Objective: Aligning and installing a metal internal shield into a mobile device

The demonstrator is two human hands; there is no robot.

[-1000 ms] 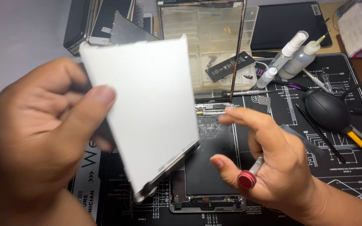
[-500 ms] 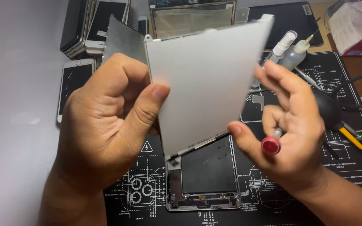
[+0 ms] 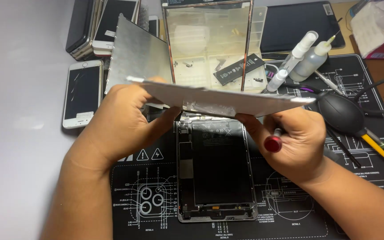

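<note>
My left hand (image 3: 121, 122) and my right hand (image 3: 296, 138) hold a thin white display panel (image 3: 221, 101) between them, tipped almost flat so I see it nearly edge-on. The left hand grips its left end with thumb underneath. The right hand supports the right end and also pinches a small screwdriver with a red cap (image 3: 273, 143). Below the panel lies an opened tablet body (image 3: 214, 173) with its black battery exposed, resting on a black repair mat (image 3: 290, 209).
A silver metal shield plate (image 3: 134, 55) and a clear glass panel over a parts tray (image 3: 207, 40) stand behind. Several phones (image 3: 83, 91) lie at the left. Two squeeze bottles (image 3: 310, 58), a black air blower (image 3: 341, 113), a dark tablet (image 3: 298, 26) and a tissue box (image 3: 378, 26) sit at right.
The white panel has swung from upright, facing me, down to nearly horizontal. Both hands now hold it by its ends over the opened tablet.
</note>
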